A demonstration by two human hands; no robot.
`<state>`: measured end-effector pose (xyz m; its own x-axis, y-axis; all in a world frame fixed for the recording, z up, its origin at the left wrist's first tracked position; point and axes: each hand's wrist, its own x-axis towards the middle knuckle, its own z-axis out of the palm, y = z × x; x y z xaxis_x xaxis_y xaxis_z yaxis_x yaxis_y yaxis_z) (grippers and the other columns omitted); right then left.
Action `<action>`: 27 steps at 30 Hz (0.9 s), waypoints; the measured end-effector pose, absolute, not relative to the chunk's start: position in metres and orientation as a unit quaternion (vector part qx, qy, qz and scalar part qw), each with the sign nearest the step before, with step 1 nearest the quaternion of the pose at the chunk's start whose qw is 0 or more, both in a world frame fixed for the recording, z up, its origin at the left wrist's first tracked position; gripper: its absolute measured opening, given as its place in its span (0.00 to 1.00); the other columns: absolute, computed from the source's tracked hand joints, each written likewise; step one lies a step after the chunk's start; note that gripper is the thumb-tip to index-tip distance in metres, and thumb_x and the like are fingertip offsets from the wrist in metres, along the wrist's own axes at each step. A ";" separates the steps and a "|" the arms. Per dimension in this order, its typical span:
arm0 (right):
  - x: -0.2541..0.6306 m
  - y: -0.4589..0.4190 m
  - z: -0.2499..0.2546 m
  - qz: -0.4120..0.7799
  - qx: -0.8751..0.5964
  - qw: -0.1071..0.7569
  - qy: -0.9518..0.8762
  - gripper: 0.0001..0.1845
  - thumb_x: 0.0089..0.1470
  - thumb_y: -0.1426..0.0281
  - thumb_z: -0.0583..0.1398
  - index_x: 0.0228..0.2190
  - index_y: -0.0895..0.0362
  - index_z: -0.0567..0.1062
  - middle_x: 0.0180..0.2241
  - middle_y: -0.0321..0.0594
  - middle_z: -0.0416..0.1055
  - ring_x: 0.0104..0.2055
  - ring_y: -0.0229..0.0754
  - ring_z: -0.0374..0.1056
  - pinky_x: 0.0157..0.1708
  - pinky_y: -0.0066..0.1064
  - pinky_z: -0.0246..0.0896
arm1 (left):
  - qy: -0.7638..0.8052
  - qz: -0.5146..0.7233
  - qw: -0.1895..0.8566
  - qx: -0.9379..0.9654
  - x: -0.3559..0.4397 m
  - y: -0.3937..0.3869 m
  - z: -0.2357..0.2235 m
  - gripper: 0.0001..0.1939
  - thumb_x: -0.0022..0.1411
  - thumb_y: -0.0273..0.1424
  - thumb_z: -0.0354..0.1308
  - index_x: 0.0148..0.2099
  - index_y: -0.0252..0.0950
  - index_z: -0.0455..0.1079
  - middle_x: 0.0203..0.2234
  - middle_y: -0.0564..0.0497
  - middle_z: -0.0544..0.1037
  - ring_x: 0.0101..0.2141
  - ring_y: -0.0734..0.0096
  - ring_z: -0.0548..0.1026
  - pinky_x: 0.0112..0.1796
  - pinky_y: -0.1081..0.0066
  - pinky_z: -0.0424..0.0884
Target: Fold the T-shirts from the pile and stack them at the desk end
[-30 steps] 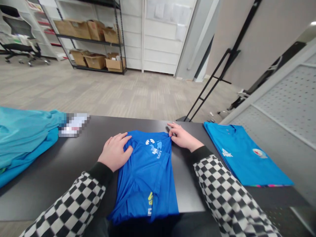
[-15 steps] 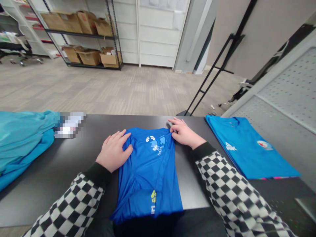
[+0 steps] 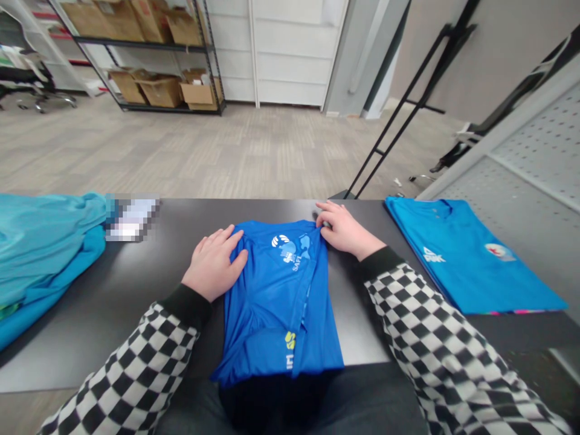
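A big dark table (image 3: 163, 272) runs across the front. Past it, a black shelf (image 3: 145, 43) holds brown boxes (image 3: 161, 90). A messy pile of light blue clothes (image 3: 45, 248) sits on the table's left. The dark blue shirt (image 3: 272, 290) lies in the middle, partly folded, and a folded light blue shirt (image 3: 475, 260) lies to its right. The left hand (image 3: 212, 263) is open, covering the dark blue shirt's top left corner. The right hand (image 3: 347, 229) touches the other top corner; I can't tell if it pinches. A small blurry thing (image 3: 135, 220) lies beside the pile.
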<state>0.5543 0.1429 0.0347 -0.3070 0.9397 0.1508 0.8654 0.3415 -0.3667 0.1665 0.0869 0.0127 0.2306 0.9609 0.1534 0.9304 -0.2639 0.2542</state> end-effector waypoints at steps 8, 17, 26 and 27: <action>0.538 0.123 0.061 0.066 -0.539 0.238 -0.806 0.14 0.64 0.73 0.58 0.46 0.52 0.82 0.68 0.45 0.76 0.75 0.61 0.65 0.77 0.69 0.50 | 0.606 0.094 0.051 0.788 0.170 0.084 0.020 0.42 0.74 0.59 0.55 0.82 0.48 0.63 0.81 0.46 0.61 0.78 0.39 0.60 0.77 0.39 0.55; 0.515 0.049 0.061 0.071 -0.572 0.258 -0.775 0.11 0.68 0.69 0.59 0.40 0.53 0.83 0.43 0.46 0.83 0.48 0.53 0.76 0.55 0.45 0.68 | 0.604 0.123 0.051 0.786 0.177 0.078 0.033 0.42 0.77 0.54 0.53 0.83 0.38 0.61 0.82 0.37 0.57 0.80 0.35 0.55 0.76 0.34 0.50; 0.504 0.033 0.039 0.071 -0.608 0.202 -0.765 0.16 0.68 0.66 0.60 0.53 0.50 0.83 0.66 0.47 0.77 0.69 0.59 0.69 0.73 0.66 0.53 | 0.401 0.066 0.098 0.908 0.206 0.057 0.033 0.38 0.80 0.53 0.51 0.82 0.41 0.63 0.82 0.42 0.59 0.79 0.41 0.59 0.77 0.41 0.55; 0.505 0.038 0.039 0.069 -0.610 0.197 -0.764 0.18 0.69 0.66 0.59 0.55 0.49 0.83 0.67 0.46 0.77 0.71 0.60 0.68 0.75 0.72 0.47 | 0.406 0.046 0.102 0.907 0.209 0.063 0.033 0.39 0.80 0.53 0.50 0.84 0.41 0.60 0.83 0.42 0.55 0.80 0.40 0.56 0.77 0.39 0.54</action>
<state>0.5045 0.0376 0.0392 -0.1770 0.9599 0.2175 0.9058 0.2453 -0.3455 0.2086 0.0630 0.0333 0.6662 0.7458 0.0015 0.7269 -0.6498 0.2222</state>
